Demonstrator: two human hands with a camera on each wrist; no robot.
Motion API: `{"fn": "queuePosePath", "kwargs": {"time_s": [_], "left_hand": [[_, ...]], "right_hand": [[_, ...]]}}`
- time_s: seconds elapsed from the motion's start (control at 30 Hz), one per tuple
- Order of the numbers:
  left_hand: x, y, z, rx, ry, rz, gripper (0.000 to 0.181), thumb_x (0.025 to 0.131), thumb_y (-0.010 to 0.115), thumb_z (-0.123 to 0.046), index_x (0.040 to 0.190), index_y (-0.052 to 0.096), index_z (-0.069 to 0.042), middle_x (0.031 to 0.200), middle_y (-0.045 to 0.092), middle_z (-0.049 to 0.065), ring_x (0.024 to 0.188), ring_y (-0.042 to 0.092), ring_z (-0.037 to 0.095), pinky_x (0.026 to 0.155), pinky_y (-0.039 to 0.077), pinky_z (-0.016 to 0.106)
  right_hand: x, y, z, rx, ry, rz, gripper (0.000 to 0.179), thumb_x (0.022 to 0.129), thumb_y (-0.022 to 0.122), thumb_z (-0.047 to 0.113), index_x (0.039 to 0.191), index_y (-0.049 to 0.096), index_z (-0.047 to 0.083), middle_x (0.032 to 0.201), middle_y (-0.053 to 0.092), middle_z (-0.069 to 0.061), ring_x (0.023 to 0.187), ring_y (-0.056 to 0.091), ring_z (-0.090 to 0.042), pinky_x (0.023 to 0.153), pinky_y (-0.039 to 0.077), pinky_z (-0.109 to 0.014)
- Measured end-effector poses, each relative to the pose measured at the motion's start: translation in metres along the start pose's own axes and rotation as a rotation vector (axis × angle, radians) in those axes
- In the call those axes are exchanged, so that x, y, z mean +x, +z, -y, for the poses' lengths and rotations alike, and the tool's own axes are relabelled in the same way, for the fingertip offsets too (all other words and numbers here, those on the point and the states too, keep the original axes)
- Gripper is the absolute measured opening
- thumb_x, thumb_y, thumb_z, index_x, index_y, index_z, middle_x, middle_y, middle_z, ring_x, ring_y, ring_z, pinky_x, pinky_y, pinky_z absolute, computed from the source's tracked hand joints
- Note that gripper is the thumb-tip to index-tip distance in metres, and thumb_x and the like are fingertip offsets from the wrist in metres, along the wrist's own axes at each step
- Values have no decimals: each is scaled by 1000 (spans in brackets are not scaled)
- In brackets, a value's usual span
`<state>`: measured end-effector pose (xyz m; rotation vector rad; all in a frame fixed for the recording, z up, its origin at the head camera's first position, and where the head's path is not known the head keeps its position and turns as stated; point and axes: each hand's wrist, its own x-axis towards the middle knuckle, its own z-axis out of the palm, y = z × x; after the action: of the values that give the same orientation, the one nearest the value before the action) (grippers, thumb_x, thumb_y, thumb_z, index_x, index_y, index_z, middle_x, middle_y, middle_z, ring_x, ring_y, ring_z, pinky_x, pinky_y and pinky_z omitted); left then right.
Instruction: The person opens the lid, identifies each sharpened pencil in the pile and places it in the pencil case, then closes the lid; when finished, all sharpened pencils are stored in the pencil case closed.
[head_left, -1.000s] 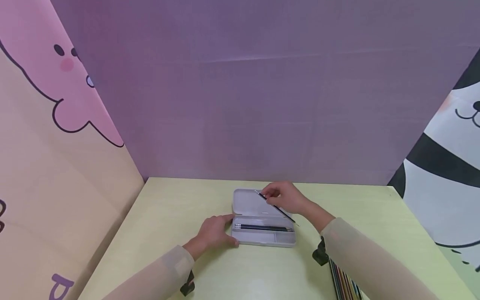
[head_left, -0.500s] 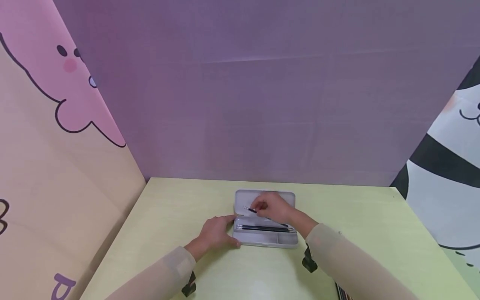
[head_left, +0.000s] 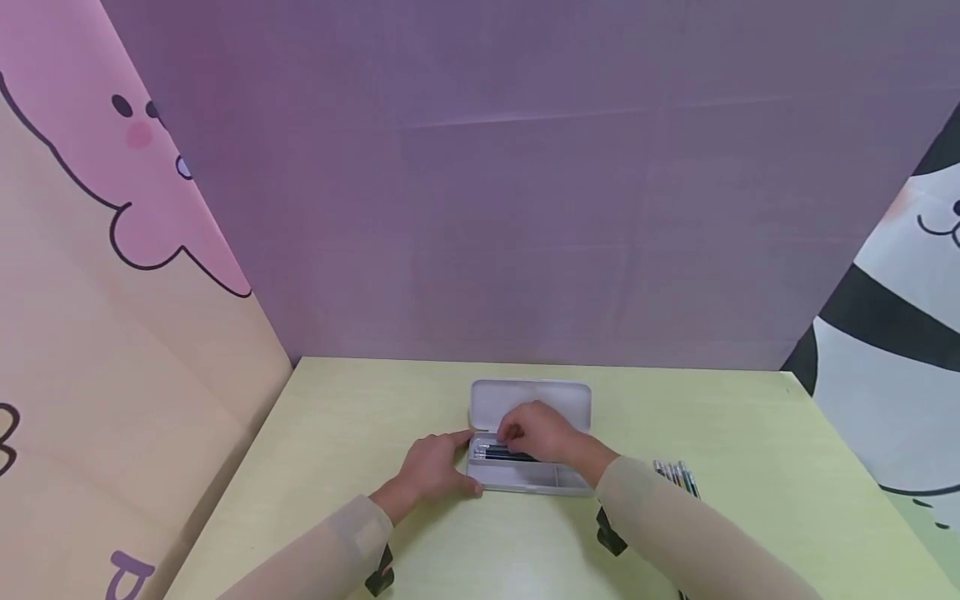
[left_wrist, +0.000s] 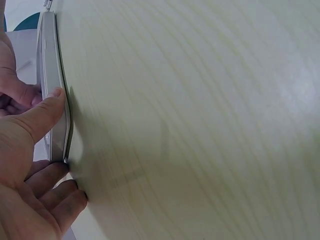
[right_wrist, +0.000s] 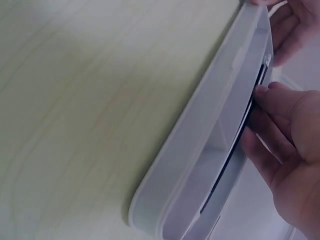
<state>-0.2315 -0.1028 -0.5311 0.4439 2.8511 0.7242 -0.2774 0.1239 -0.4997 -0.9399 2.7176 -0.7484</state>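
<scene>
A pale pencil case lies on the table with its lid folded back. My left hand holds its left end, the thumb on the front wall and the fingers curled at the corner. Dark pencils lie in the long rear compartment, partly hidden under my right hand. In the right wrist view, that hand pinches a dark pencil between thumb and fingertips, lengthwise along the compartment. The front compartment of the case has a small divider.
A bundle of pencils lies on the table to the right, mostly covered by the right sleeve. A purple backdrop rises behind the table's far edge, with printed panels at both sides.
My right hand has carried the pencil from above the lid, left and down into the rear compartment. The bundle's ends now show beyond the sleeve. The left hand stays on the case.
</scene>
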Motion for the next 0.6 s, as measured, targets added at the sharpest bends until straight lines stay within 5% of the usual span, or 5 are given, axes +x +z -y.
{"fn": "queuePosePath", "kwargs": {"time_s": [0.23,0.6], "left_hand": [[-1,0,0,8,1,-5,92,70,92,-49,147,57,-14,137,68,9,119,65,30,101,52,48],[-3,-2,-3,13,3,-13,92,69,92,-48,147,57,-12,135,68,11,117,66,32,100,52,49]], "right_hand": [[2,8,6,-164,9,-12,13,86,79,4,90,80,16,89,77,6,86,68,-12,85,58,-36],[-3,1,4,-14,24,27,16,86,77,0,94,79,13,92,77,3,89,71,-13,85,58,-37]]}}
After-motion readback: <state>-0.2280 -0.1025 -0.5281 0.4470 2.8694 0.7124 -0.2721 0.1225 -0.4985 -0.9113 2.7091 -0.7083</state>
